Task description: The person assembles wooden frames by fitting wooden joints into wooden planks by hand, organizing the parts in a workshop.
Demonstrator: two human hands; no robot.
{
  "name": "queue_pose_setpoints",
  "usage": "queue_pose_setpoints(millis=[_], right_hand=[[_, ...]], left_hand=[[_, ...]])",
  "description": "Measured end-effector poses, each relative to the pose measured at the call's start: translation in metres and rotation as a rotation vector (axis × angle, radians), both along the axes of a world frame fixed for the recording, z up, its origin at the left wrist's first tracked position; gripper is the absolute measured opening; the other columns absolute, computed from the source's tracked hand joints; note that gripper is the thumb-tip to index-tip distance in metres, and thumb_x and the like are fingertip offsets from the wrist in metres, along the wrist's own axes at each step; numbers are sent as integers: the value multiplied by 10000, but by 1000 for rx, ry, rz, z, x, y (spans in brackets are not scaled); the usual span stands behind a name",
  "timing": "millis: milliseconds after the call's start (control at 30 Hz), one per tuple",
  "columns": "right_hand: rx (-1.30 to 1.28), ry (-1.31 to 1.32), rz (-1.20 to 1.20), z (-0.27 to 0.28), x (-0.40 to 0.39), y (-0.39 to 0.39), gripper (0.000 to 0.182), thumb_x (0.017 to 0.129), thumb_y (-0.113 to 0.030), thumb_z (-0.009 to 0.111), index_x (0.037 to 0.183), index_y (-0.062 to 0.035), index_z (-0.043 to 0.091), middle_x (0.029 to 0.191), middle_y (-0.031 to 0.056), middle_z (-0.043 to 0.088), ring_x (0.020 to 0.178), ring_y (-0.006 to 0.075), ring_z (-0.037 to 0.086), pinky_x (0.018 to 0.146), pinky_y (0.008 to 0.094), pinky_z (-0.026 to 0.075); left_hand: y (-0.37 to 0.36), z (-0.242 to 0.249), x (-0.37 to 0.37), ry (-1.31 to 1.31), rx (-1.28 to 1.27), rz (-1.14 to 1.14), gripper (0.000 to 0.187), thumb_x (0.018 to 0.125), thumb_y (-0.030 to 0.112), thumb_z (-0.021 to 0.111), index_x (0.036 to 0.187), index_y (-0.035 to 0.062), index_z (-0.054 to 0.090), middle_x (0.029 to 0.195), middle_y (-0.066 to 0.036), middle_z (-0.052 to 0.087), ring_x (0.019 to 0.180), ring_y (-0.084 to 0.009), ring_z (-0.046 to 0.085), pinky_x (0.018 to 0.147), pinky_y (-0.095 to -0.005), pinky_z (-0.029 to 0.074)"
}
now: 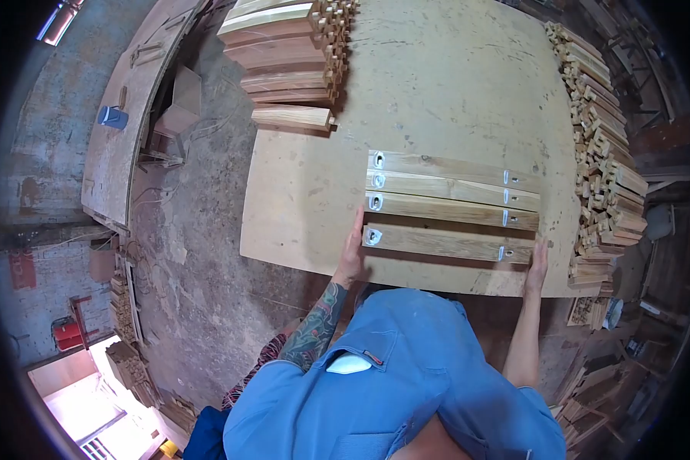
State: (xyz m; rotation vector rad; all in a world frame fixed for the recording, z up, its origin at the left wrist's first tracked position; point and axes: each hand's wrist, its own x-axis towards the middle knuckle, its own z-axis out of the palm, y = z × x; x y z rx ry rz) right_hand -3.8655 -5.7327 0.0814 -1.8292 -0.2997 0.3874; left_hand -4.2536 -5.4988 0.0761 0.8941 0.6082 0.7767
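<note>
Left hand [351, 257], right hand [538, 267] spread, fingers extended, apparently touching opposite ends of nearest wooden rail [445, 243], near tabletop's [299, 199] near edge. Keep pressure even, rail level.

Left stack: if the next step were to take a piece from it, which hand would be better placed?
Probably the left hand: it is by the left end of the near strip, nearer to the left stack. The right hand is by the other end.

shirt [422, 368]: blue | wooden pieces [448, 243]: light brown, grained (white marks [506, 197] near ends) | tabletop [452, 84]: beige, dark-speckled
</note>
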Motion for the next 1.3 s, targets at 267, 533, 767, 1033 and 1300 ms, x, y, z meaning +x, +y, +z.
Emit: queue_pose_setpoints(millis=[267,533,767,1033,1300], right_hand=[[-85,33,-62,2,-5,-15,611,1007,-372,478,1436,51,377,1485,170,402,1397,253,337,1156,352,236],[-155,92,-122,24,-18,-23,656,1000,-400,483,1475,23,322,1526,169,344,1436,263,279,1171,360,208],[-176,-85,-224,55,-39,-30,588,994,-328,533,1424,50,398,1453,193,438,1346,270,416,1127,362,299],[-149,-155,-132,89,-74,-15,488,979,-210,576,1374,54,466,1364,180,524,1246,225,509,1068,345,376],[-64,-177,268,103,-118,92,345,962,-160,604,1268,-1,592,1225,111,620,1134,174,570,985,297,442]], left_hand=[[-4,5,-6,112,12,-25,857,972,590,356,1541,9,88,1610,-134,118,1481,-240,117,1192,-369,105],[143,41,-12,903,1076,-16,690,868,247,669,1444,5,375,1469,-253,385,1313,-381,448,1071,-428,391],[312,37,19,1544,1296,-409,585,725,134,742,1272,80,540,1271,-181,559,981,-347,640,833,-462,524],[275,188,-20,811,1249,-269,565,710,143,809,1233,65,610,1106,-61,670,734,-139,618,636,-313,513],[218,145,-38,609,756,-302,573,792,81,787,1302,0,539,1088,-47,669,768,-69,626,695,-230,524]])
